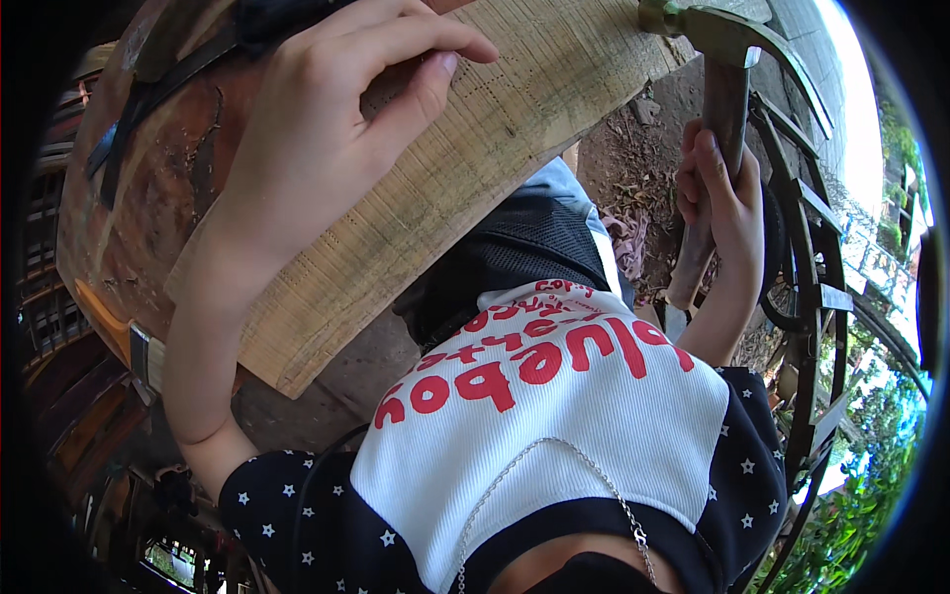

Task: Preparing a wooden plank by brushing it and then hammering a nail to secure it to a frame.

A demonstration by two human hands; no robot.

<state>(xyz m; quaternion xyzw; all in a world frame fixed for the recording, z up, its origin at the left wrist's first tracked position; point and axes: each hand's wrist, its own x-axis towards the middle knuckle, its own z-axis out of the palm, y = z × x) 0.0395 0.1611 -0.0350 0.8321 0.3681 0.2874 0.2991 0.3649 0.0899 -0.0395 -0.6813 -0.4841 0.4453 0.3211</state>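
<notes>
A thick, pale wooden board (396, 213) slants across the view, with rows of small dark holes in its upper face. My left hand (332, 109) is over this board, its thumb bent up close to the stretched index finger. The other fingers of that hand are curled or cut off by the top edge, and anything pinched in it is hidden. My right hand (727, 198) wraps round the wooden handle of a claw hammer (725, 109). The hammer's metal head is at the far right, next to the board's far end.
A paintbrush with an orange handle (104, 305) lies at the left on a reddish-brown worn surface (139, 243). Farther up that surface is a black strap (173, 84). A dark metal frame with slats (831, 297) stands at the right. Dry debris (618, 183) covers the ground beyond the board.
</notes>
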